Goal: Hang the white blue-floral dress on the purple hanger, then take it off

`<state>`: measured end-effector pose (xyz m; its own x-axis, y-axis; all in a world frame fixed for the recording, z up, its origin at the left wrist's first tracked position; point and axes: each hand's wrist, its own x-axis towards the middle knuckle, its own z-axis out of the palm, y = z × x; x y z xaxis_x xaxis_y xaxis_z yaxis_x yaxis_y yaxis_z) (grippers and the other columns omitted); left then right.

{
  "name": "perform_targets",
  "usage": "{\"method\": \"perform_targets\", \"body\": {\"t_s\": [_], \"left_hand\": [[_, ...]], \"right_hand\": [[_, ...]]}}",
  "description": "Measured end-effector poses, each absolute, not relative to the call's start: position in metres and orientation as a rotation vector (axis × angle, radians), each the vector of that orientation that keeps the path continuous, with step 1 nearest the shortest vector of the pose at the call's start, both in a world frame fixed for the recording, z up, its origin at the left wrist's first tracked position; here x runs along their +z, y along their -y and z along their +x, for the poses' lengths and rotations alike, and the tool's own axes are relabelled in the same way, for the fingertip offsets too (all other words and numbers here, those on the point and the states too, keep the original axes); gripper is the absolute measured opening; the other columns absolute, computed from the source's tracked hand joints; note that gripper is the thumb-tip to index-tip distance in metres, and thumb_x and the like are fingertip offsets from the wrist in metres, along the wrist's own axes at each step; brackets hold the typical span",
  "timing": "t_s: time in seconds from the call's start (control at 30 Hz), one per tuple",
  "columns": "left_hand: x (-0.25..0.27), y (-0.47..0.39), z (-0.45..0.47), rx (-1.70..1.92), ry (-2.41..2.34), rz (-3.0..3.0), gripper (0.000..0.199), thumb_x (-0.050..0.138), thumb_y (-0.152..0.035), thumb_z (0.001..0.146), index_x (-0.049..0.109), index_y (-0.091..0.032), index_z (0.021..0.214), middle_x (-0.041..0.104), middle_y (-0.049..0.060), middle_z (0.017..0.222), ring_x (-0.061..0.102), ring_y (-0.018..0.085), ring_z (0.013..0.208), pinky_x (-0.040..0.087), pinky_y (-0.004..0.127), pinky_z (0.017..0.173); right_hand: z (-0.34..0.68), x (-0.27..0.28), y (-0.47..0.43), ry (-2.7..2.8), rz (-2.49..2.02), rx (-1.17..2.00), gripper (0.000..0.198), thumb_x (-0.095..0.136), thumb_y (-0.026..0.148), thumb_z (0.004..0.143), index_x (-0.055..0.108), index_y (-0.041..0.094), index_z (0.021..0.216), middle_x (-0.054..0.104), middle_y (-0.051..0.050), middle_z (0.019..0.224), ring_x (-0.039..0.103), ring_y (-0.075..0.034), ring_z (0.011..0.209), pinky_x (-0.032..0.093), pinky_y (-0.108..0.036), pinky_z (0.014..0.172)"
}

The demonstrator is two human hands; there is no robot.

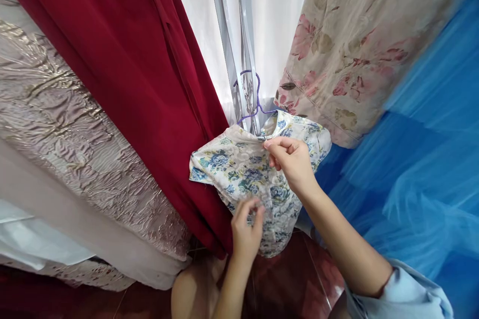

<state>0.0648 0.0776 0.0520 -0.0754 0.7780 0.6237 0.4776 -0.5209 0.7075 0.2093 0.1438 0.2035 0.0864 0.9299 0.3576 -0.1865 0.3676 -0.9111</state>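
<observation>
A small white blouse or dress (243, 169) with blue and yellow-green flowers hangs in front of me on a purple wire hanger (258, 102). At the middle of its neckline, my right hand (294, 162) is closed in a pinch, next to a small dark, metallic-looking bit whose kind I cannot make out. Lower down, my left hand (247, 229) is held before the front of the garment, slightly blurred. Its thumb and fingers are bent but apart, with nothing between them.
Pale glossy straps (228, 25) hang down behind the hanger. Left are a dark red cloth (149, 84) and a pinkish embossed fabric (82, 124). Right hang a beige floral fabric (333, 55) and blue tulle (415, 174). Below lies a reddish-brown tiled floor (284, 284).
</observation>
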Motion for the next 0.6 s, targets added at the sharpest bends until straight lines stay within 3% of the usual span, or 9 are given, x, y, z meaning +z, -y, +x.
{"method": "perform_targets", "body": {"t_s": [0.1,0.17,0.2,0.3,0.4,0.6], "left_hand": [[0.142,-0.110,0.054,1.853,-1.223,2.166,0.033,0.054,-0.021,0.098,0.062,-0.024,0.130,0.064,0.009,0.129,0.063,0.022,0.115,0.054,0.031,0.089],[0.191,-0.130,0.053,1.761,-1.162,2.331,0.045,0.051,-0.024,0.101,0.050,-0.025,0.145,0.050,0.011,0.150,0.058,0.023,0.125,0.055,0.031,0.087],[0.209,-0.138,0.054,1.649,-1.156,2.441,0.044,0.050,-0.026,0.101,0.051,-0.026,0.145,0.051,0.010,0.150,0.058,0.023,0.126,0.054,0.031,0.089],[0.236,-0.154,0.059,1.418,-1.205,2.668,0.026,0.049,-0.029,0.102,0.069,-0.024,0.118,0.070,0.005,0.116,0.066,0.020,0.104,0.051,0.030,0.086],[0.239,-0.159,0.063,1.519,-1.283,2.654,0.025,0.051,-0.031,0.101,0.071,-0.019,0.091,0.068,0.002,0.086,0.064,0.018,0.082,0.047,0.027,0.075],[0.257,-0.166,0.026,2.023,-1.456,2.316,0.023,0.052,-0.031,0.101,0.067,-0.016,0.095,0.066,0.001,0.086,0.061,0.014,0.080,0.047,0.024,0.075]], "right_hand": [[0.211,0.206,-0.138,1.203,-0.820,0.962,0.023,0.071,0.038,0.082,0.069,0.016,0.075,0.057,0.005,0.045,0.040,-0.007,0.038,0.031,-0.021,0.041],[0.212,0.210,-0.136,1.215,-0.814,0.950,0.023,0.068,0.037,0.084,0.067,0.016,0.076,0.057,0.005,0.046,0.042,-0.007,0.039,0.032,-0.021,0.042],[0.212,0.211,-0.137,1.224,-0.804,0.946,0.022,0.067,0.037,0.085,0.067,0.016,0.077,0.057,0.005,0.046,0.042,-0.007,0.040,0.032,-0.021,0.043],[0.211,0.211,-0.146,1.245,-0.775,0.936,0.022,0.064,0.037,0.087,0.062,0.017,0.076,0.055,0.006,0.048,0.043,-0.008,0.041,0.032,-0.021,0.045],[0.203,0.198,-0.161,1.254,-0.817,0.927,0.025,0.064,0.036,0.083,0.053,0.020,0.068,0.047,0.008,0.046,0.036,-0.007,0.041,0.027,-0.021,0.044],[0.192,0.134,-0.156,1.322,-1.027,0.976,0.021,0.061,0.030,0.078,0.051,0.020,0.063,0.042,0.008,0.050,0.035,-0.008,0.045,0.024,-0.023,0.048]]}}
